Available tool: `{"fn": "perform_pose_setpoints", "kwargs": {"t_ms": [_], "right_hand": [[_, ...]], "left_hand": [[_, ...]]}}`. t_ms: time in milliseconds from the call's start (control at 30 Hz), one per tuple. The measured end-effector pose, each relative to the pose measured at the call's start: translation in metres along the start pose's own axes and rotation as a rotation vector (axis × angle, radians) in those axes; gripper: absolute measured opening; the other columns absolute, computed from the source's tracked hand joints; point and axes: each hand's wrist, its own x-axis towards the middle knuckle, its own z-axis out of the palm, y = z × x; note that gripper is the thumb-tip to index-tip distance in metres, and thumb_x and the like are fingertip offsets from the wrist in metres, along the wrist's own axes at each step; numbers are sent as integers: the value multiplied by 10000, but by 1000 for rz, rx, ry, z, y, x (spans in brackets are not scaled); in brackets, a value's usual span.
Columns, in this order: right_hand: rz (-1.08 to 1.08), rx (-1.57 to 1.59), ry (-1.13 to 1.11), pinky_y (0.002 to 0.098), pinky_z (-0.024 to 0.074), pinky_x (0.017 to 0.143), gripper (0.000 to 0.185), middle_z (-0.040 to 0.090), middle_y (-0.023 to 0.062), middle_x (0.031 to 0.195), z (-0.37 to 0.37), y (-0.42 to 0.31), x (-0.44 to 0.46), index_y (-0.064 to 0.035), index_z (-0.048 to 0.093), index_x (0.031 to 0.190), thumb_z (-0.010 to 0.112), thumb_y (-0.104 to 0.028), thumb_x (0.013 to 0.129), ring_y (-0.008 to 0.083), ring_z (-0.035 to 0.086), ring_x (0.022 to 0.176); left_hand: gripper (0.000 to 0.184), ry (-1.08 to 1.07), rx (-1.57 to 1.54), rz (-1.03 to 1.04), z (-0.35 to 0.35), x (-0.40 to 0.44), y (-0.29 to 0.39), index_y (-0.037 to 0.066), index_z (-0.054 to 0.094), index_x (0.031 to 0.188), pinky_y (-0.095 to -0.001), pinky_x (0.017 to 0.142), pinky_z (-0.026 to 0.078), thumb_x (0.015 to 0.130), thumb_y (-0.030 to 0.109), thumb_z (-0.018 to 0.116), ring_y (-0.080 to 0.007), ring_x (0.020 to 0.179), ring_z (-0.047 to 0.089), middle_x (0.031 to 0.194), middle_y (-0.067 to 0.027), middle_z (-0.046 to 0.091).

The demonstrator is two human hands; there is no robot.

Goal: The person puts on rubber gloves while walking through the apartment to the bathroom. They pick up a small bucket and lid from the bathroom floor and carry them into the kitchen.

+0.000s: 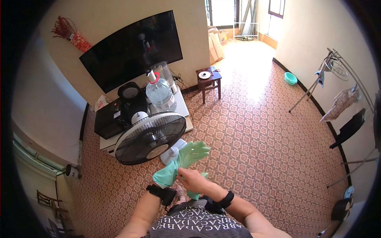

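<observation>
A mint-green rubber glove [170, 171] covers my left hand [190, 154], whose fingers are stretched out and spread, with nothing in them. The glove's cuff reaches down to just above the black strap on my left wrist. My bare right hand [193, 180] pinches the glove near the left wrist. More green glove material [193, 195] shows beneath and behind my right hand; where it is held is hidden. A black strap [226, 199] also sits on my right wrist.
A standing fan [151, 139] is close in front, left of my hands. Behind it, a low white cabinet [183, 111] bears a large water bottle [160, 94] and a black speaker [109, 120]. A small stool [209, 81] stands farther ahead; drying racks [309, 94] line the right wall.
</observation>
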Motion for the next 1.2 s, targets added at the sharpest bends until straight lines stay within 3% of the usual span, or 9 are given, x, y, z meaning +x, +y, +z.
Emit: {"fn": "perform_pose_setpoints", "kwargs": {"t_ms": [233, 400, 700, 800, 900, 1033, 1133, 1200], "right_hand": [[92, 45, -6, 517, 453, 689, 176, 608, 227, 840, -7, -13, -3, -25, 474, 947, 590, -157, 945, 446, 604, 825], [18, 80, 91, 466, 454, 627, 185, 597, 201, 775, -12, -24, -6, -30, 506, 915, 620, -172, 945, 418, 607, 725], [-19, 155, 2, 431, 459, 600, 179, 583, 177, 743, -20, -51, -2, -23, 511, 885, 649, -131, 923, 368, 601, 671], [-149, 165, 35, 429, 454, 596, 171, 579, 174, 744, -16, -46, 4, -24, 512, 889, 647, -124, 924, 361, 599, 670], [-85, 157, -65, 469, 457, 643, 163, 598, 190, 791, -17, -50, 1, -21, 507, 912, 624, -133, 936, 403, 610, 753], [-101, 208, -29, 475, 454, 646, 166, 600, 192, 798, -8, -48, -1, -20, 512, 899, 628, -132, 934, 412, 605, 757], [-53, 224, -32, 431, 467, 651, 140, 625, 185, 833, -7, -44, -3, -21, 544, 929, 630, -131, 938, 375, 630, 770], [-60, 373, -42, 371, 490, 677, 150, 663, 112, 869, -9, -42, -4, -28, 611, 1060, 619, -136, 957, 270, 655, 777]], "left_hand": [[500, 29, 37, 2, -7, -9, -1, 108, 374, 1495, -459, 1189, 257, 1044, 320, 423, -346, 1433, 314, 1558, -191, 324], [503, 41, 61, -2, -10, -16, -5, 112, 374, 1496, -464, 1191, 252, 1044, 327, 425, -352, 1436, 307, 1560, -192, 320], [508, 85, 67, 13, -24, -41, -3, 119, 373, 1498, -473, 1196, 244, 1044, 340, 430, -363, 1443, 295, 1563, -195, 313], [509, 63, 70, 30, -19, -38, 1, 122, 373, 1499, -476, 1197, 241, 1044, 344, 432, -367, 1445, 291, 1564, -196, 310], [511, 29, 81, 36, -7, -31, 10, 124, 373, 1499, -480, 1198, 239, 1044, 348, 433, -371, 1447, 287, 1565, -197, 308], [513, -34, 88, 45, 15, -16, 24, 128, 373, 1500, -484, 1200, 235, 1044, 354, 436, -375, 1450, 281, 1566, -198, 305], [515, -101, 91, 53, 41, -2, 43, 130, 373, 1501, -487, 1202, 232, 1044, 358, 437, -379, 1452, 277, 1567, -199, 302], [516, -158, 80, 67, 61, 6, 59, 132, 373, 1502, -489, 1203, 230, 1044, 361, 438, -382, 1453, 275, 1568, -199, 301]]}}
